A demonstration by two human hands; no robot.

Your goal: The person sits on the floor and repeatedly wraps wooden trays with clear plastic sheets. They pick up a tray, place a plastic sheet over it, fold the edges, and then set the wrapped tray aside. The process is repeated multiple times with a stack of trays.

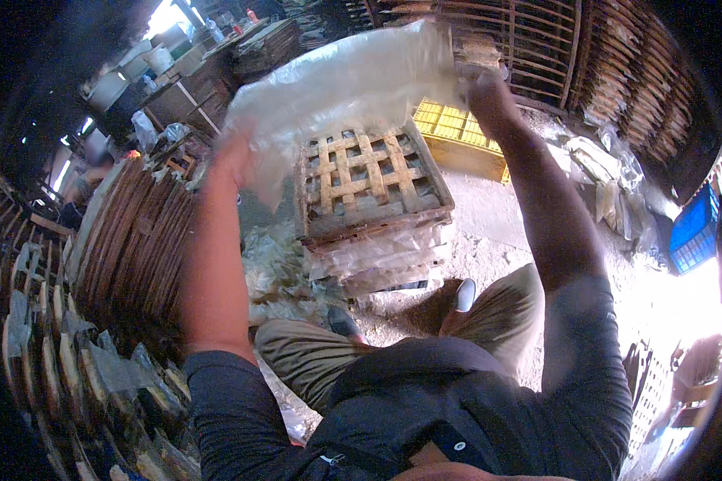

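Note:
A translucent plastic sheet is stretched between my two hands, raised above the far side of a stack of wooden trays. My left hand grips its left end, and my right hand has hold of the right end; both are blurred. Below the sheet, the top tray shows a woven lattice of flat slats inside its wooden frame. Crumpled plastic film sticks out between the trays lower in the stack. The sheet hides the tray's far edge.
A yellow plastic crate stands behind the stack on the right. Loose plastic sheets lie to its left. Stacked wooden trays line the left side, with slatted racks at the back. A blue crate is far right.

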